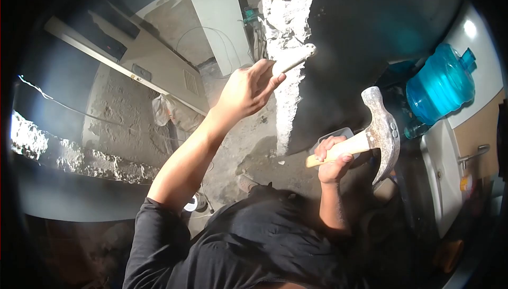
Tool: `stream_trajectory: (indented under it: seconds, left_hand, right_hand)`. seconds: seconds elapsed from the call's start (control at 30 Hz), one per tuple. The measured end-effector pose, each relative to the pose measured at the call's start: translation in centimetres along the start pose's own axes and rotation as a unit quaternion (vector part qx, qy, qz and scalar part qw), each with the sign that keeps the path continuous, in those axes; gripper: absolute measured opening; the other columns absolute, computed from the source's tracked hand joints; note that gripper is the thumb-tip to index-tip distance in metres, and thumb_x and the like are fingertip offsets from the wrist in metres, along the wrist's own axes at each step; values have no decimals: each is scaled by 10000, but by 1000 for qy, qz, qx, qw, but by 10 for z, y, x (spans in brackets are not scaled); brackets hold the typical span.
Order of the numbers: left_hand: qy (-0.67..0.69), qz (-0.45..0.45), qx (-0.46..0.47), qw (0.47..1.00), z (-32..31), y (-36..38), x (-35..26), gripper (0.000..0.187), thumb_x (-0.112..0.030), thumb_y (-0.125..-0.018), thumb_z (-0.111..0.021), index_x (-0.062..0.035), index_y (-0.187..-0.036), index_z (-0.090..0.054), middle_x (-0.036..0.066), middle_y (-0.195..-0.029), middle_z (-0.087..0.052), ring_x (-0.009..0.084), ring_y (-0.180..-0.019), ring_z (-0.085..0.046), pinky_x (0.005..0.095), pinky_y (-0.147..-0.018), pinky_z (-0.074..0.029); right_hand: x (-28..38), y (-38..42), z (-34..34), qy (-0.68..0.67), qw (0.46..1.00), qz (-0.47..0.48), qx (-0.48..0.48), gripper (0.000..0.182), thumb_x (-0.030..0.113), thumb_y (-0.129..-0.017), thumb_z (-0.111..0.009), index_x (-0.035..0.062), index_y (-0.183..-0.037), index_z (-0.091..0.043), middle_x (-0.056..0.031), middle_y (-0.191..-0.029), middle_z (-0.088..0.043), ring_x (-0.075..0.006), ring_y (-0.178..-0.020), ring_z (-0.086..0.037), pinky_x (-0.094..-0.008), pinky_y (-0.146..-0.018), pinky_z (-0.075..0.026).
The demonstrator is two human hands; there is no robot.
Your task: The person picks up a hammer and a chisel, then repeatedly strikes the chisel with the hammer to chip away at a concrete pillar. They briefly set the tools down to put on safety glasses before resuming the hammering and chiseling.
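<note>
My left hand (248,89) is closed around a short, dust-coated chisel (295,59), which slants up to the right across the broken wall edge (288,16). That edge is a strip of rough, pale, chipped plaster and masonry. On the right, my right hand (333,163) grips the light wooden handle of a claw hammer (385,125). The hammer's worn metal head stands up with its claw curving downward, apart from the chisel. My palm and fingers hide part of the chisel.
A blue water jug (442,84) stands at the right, above a white sink (440,178) with a metal faucet (473,154). Another chipped wall edge (79,157) runs along the left. A pale door panel (153,67) leans there near a plastic bag (168,112).
</note>
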State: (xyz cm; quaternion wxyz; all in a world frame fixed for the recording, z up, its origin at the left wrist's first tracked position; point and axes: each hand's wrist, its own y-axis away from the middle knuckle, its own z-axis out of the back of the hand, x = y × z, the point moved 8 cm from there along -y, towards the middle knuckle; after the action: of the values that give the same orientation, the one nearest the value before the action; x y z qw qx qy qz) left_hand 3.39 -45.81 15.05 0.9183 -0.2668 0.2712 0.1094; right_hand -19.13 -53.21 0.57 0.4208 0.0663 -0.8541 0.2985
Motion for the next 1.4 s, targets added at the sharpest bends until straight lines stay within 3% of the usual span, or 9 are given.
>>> stream_trajectory:
  seconds: [0.37,0.63,0.77,0.97,1.03,1.1,1.17,1.27,1.4]
  left_hand:
    - [20,-37,-35,998,-8,-10,2,353,-305,-983,-682,16,-1125,-648,80,-685,-607,96,-599,-508,280,-572,-438]
    - [45,-9,-4,999,-3,-12,10,337,-307,-962,-694,11,-1054,-629,139,-658,-579,224,-552,-557,352,-587,-476]
    - [73,-30,-28,996,1,-13,6,339,-298,-968,-694,20,-1074,-645,107,-612,-530,164,-518,-481,327,-549,-443]
    - [58,42,23,997,4,-11,7,346,-290,-989,-677,40,-1087,-646,85,-667,-579,77,-624,-484,279,-573,-435]
    - [45,33,22,998,7,-12,-3,319,-286,-988,-676,29,-1008,-628,90,-613,-502,101,-576,-437,308,-541,-408]
    - [58,-11,-30,998,8,-11,-4,324,-300,-988,-674,20,-1012,-631,82,-598,-493,106,-557,-417,312,-526,-396]
    - [49,47,2,998,7,-10,2,336,-311,-992,-667,21,-1028,-634,93,-605,-509,106,-559,-427,316,-530,-400]
    - [68,48,-14,996,4,-10,3,357,-318,-995,-661,32,-1060,-638,105,-621,-534,117,-567,-439,322,-546,-412]
    - [36,79,-12,996,-1,-3,-5,351,-301,-979,-680,33,-1080,-644,119,-653,-597,148,-554,-522,330,-566,-455]
  right_hand:
    - [-4,-3,-13,18,998,-45,30,788,819,-847,-515,34,-875,-462,-35,-648,-435,-102,-517,-418,-233,-439,-299]
    - [6,-9,-40,72,953,252,153,652,696,-967,-438,45,-928,-443,-54,-693,-455,-151,-554,-412,-292,-505,-345]
    - [-57,-19,-29,307,942,76,110,511,534,-1035,-388,46,-897,-442,-36,-653,-430,-123,-545,-407,-267,-489,-336]
    - [39,-25,-66,29,955,279,100,729,758,-945,-374,31,-927,-433,-62,-683,-452,-140,-546,-406,-268,-479,-336]
    - [8,-28,-49,60,964,235,105,697,725,-960,-413,29,-929,-453,-51,-688,-464,-128,-552,-420,-257,-485,-346]
    - [-71,-27,-11,273,959,-39,59,626,655,-989,-443,35,-911,-487,-31,-681,-477,-102,-540,-447,-249,-474,-347]
    - [-39,-29,-29,165,982,-71,61,428,391,-1043,-411,34,-831,-510,-71,-649,-477,-160,-548,-482,-316,-514,-375]
    - [-8,-24,-37,61,996,-18,64,714,746,-930,-459,33,-918,-464,-52,-696,-456,-129,-541,-448,-268,-494,-380]
    - [40,-32,-53,21,981,159,109,707,756,-928,-444,50,-901,-436,-39,-680,-434,-129,-575,-441,-262,-529,-373]
